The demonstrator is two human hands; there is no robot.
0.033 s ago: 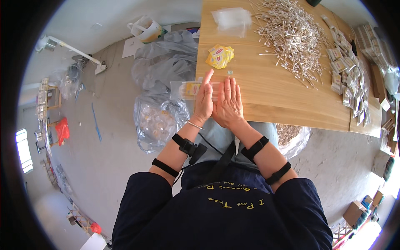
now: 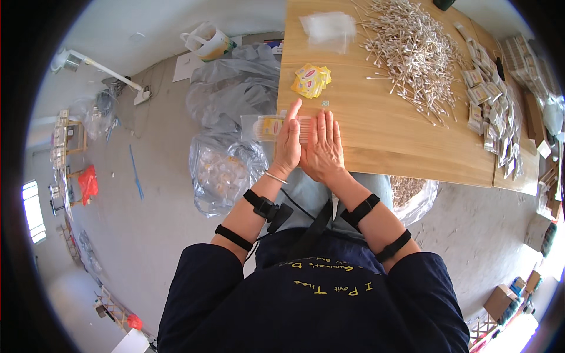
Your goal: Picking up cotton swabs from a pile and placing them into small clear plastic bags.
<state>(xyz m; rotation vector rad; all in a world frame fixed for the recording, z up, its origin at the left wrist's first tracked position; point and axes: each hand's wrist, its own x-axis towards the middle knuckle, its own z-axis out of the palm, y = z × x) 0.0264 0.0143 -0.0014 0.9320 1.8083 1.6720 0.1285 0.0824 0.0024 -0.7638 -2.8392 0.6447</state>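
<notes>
A clear plastic bag of cotton swabs with a yellow card (image 2: 269, 127) lies across the table's left edge, its left end sticking out past the wood. My left hand (image 2: 287, 141) stands on its side over the bag, fingers stretched out and pointing away from me. Flat beside it rests my right hand (image 2: 322, 146), palm down with fingers extended, on the bag's right end. Pinkish swab sticks (image 2: 304, 128) show between the two hands. The rest of that end is hidden under my right hand. Just beyond is a small pile of yellow cards (image 2: 311, 80).
A stack of clear bags (image 2: 328, 31) lies at the back left of the table (image 2: 388, 144). Loose cotton swabs (image 2: 412, 53) form a large heap, with filled packets (image 2: 488, 97) to their right. Plastic sacks (image 2: 226, 170) sit on the floor left of the table.
</notes>
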